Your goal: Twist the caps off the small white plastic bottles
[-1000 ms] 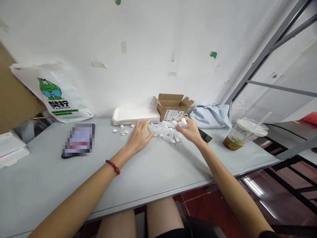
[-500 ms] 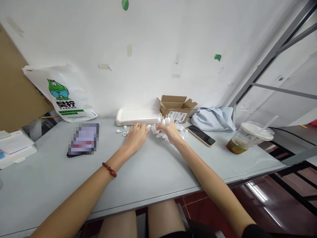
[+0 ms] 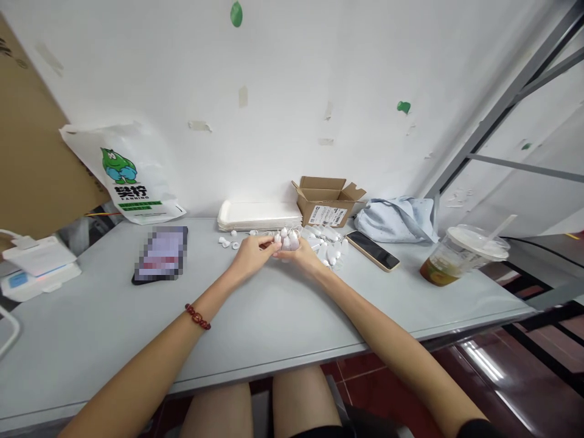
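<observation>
Over the flat grey desk (image 3: 274, 316), left hand (image 3: 250, 257) and right hand (image 3: 308, 258) — fingers closed — hold small white plastic bottles (image 3: 292, 242) (tips up).

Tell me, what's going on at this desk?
A seated person has both hands together over a table. The right-hand grip holds a bunch of small white bottles, tips up, and the left-hand grip meets it from the other side, fingers at the bunch. More loose bottles lie scattered to the right, and a few small white pieces to the left. Behind stand a stack of white trays and an open cardboard box.
</observation>
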The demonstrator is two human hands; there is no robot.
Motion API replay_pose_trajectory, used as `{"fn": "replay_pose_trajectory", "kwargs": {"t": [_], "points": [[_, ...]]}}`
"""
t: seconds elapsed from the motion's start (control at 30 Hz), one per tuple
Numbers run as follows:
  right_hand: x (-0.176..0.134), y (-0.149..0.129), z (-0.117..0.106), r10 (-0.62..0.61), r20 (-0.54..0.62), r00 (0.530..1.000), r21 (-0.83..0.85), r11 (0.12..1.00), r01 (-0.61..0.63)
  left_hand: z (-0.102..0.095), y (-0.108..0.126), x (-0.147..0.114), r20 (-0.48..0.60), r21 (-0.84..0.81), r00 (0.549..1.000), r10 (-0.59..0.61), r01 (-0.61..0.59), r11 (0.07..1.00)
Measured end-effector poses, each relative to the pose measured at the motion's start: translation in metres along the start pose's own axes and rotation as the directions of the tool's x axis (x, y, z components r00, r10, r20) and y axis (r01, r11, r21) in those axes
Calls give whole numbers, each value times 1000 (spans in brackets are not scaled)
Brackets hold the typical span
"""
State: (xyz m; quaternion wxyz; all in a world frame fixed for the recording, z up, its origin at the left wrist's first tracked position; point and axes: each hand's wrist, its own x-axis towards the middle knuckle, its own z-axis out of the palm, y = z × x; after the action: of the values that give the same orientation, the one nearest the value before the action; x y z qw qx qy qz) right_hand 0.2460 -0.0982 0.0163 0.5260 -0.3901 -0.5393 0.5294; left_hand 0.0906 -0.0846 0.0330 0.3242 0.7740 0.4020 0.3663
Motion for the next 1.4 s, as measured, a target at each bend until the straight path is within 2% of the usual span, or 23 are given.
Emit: {"fn": "replay_pose_trajectory", "kwargs": {"t": [0.1, 0.23, 0.3, 0.47, 0.6, 0.87, 0.97, 1.1, 1.27, 1.4], "points": [[2, 12, 0, -69, -25, 997, -35, 997, 68, -6, -1, 1, 82, 59, 996, 31, -36, 998], [3, 20, -2, -88, 62, 994, -106, 990, 95, -11, -3, 2, 148, 148, 989, 21, -43, 988], [3, 19, -2, -86, 64, 994, -167, 981, 95, -12, -3, 2, 165, 177, 986, -1, -28, 984], [1, 15, -1, -53, 26, 998, -254, 965, 58, -13, -4, 1, 171, 138, 984, -40, 17, 990], [1, 16, -2, -50, 19, 999, -287, 956, 54, -14, -6, 2, 152, 157, 988, -27, 2, 988], [-1, 12, 1, -101, 24, 995, -232, 967, 104, -18, -7, 3, 179, 174, 984, -26, -5, 985], [0, 15, 0, -109, 42, 993, -249, 961, 117, -18, -5, 3, 215, 184, 977, -4, -37, 982], [0, 19, -2, -127, 14, 992, -370, 921, 123, -16, -3, 2, 267, 214, 963, 43, -102, 971], [-4, 14, 4, -174, -25, 984, -444, 884, 145, -15, -1, 1, 252, 212, 964, 84, -139, 967], [-3, 13, 7, -203, -28, 979, -459, 872, 167, -16, 1, -1, 227, 280, 971, 75, -139, 950]]}}
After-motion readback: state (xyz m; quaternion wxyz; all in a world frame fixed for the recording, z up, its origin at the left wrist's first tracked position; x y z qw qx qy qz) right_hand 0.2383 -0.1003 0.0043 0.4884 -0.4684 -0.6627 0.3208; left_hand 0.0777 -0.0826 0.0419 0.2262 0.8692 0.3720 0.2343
